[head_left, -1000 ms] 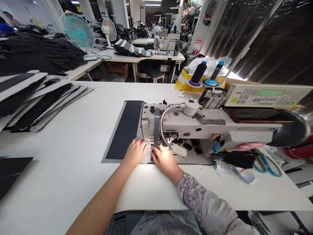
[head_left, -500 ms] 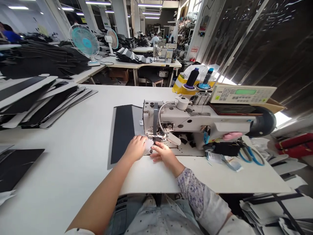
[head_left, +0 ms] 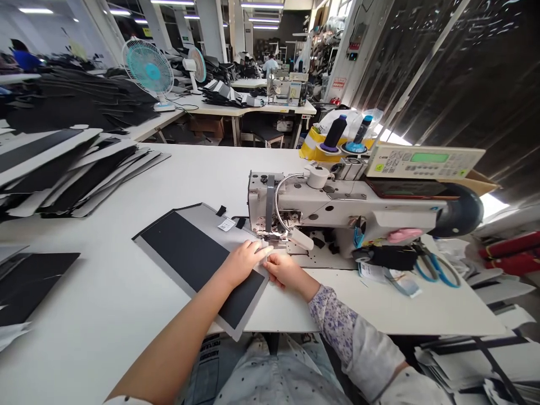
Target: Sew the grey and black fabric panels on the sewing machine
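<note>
Hands [head_left: 242, 264] touch the panel [head_left: 189, 239], left flattened, right pinching its edge.

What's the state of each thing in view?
Panel: angled on table, corner overhanging
Left hand: palm down on panel
Right hand: curled at panel edge
Machine: upright, motion unclear
Display: lit
Thread cones: standing
Scissors: lying, blades hidden
Near fan: upright, spin unclear
Ceiling lights: lit

Bare left hand [head_left: 243, 263] covers part of the grey-bordered black flat panel [head_left: 189, 239], centre; grey-and-black sheet stack [head_left: 84, 174] cut off, left edge.
</note>
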Motion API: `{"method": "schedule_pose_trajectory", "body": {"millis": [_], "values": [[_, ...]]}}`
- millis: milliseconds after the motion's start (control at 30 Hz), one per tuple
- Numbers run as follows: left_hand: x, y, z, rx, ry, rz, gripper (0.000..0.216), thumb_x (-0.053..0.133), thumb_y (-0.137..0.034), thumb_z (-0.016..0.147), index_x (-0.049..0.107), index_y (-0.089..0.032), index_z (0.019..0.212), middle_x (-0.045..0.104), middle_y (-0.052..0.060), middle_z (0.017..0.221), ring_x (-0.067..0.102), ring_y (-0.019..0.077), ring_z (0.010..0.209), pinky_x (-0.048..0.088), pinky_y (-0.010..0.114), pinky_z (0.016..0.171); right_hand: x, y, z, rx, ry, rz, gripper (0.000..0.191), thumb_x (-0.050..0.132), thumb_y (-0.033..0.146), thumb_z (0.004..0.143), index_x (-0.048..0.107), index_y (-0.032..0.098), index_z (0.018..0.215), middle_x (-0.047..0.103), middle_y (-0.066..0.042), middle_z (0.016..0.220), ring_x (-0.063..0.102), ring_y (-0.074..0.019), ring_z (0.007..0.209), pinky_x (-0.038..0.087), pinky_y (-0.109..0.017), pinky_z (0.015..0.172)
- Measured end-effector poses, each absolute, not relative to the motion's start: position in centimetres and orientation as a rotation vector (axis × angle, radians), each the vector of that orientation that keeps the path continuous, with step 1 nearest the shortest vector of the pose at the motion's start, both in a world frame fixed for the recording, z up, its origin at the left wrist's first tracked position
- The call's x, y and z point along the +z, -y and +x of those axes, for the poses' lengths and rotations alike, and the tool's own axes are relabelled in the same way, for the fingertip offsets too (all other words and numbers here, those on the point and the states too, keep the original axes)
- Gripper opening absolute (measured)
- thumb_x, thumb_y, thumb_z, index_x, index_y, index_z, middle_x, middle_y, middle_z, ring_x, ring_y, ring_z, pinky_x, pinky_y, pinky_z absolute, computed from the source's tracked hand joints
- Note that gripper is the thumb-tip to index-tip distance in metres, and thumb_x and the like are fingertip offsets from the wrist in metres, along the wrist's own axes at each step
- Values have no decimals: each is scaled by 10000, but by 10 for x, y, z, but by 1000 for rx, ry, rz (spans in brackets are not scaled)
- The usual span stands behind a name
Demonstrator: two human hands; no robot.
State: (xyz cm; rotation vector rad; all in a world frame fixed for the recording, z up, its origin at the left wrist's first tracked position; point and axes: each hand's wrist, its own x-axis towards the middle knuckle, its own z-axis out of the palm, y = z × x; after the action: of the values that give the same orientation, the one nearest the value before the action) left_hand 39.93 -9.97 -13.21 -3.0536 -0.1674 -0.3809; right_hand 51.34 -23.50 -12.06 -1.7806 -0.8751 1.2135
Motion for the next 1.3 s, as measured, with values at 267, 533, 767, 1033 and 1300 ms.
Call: {"method": "schedule_pose_trajectory", "body": {"millis": [267,533,767,1033,1300], "values": [[-132,95,401,-405,93,-3049,335,526,-127,857,591,-255,1160,630,46,1089,552,200,922,467,301,764,-119,233,511,1151,989,-1875,255,460,272,883,386,235,641,503,68,469,376,-76,304,291,-190,281],[-141,88,401,-558,82,-3071,225,519,-113,861,648,-205,1021,667,32,1128,586,189,1007,498,308,859,-124,232,513,1148,1058,-1925,236,424,285,898,383,227,673,523,62,509,411,-75,332,312,-187,318],[-152,83,404,-579,86,-3124,217,530,-104,854,661,-196,1002,701,9,1071,612,192,1033,508,325,900,-124,229,512,1137,1088,-1985,246,414,282,910,383,224,673,519,67,497,406,-73,332,302,-196,363],[-145,84,406,-501,200,-3205,267,481,-130,887,647,-200,1084,686,33,1102,603,199,1049,487,337,918,-124,232,509,672,1294,-2216,269,509,263,887,449,204,631,557,14,565,495,-106,521,263,-230,485],[-114,123,368,-360,333,-3383,362,561,-305,817,553,-217,1168,616,62,1129,531,233,1083,395,405,992,-134,246,503,447,1331,-2277,169,583,266,820,533,204,672,572,17,618,477,-112,570,245,-239,517]]}}
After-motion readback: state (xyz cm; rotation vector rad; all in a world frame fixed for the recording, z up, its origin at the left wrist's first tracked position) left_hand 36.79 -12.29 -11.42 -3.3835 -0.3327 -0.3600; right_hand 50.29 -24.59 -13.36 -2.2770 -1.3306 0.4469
